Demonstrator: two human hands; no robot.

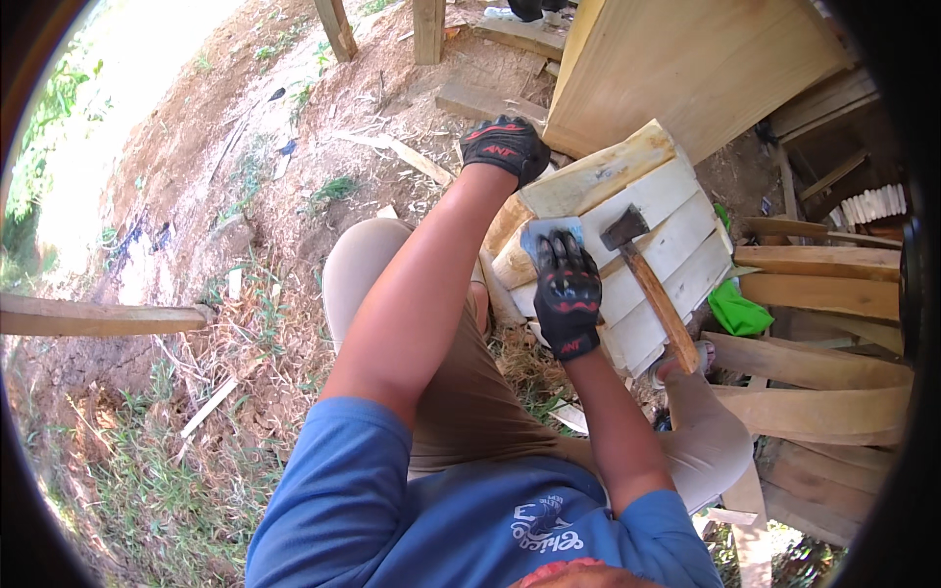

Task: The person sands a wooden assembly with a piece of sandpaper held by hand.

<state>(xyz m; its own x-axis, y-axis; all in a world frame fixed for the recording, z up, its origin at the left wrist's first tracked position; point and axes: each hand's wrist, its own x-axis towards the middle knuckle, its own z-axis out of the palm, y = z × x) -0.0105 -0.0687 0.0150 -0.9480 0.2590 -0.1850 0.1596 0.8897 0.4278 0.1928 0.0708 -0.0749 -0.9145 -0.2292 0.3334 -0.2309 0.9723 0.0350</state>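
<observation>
My left hand, in a black glove with red trim, is closed beside the far left end of a pale length of wood; whatever its curled fingers grip is hidden. My right hand, gloved alike, presses a blue-grey sheet down onto the wood with its fingers stretched forward. The sheet shows past the fingertips. Just right of that hand lies a hatchet with a dark head and wooden handle. It rests on white-faced boards between my knees.
A broad wooden panel leans at the far right. Curved wood pieces are stacked along the right, near a bright green bag. A wooden pole juts in from the left above grass and shavings. Upright posts stand at the back.
</observation>
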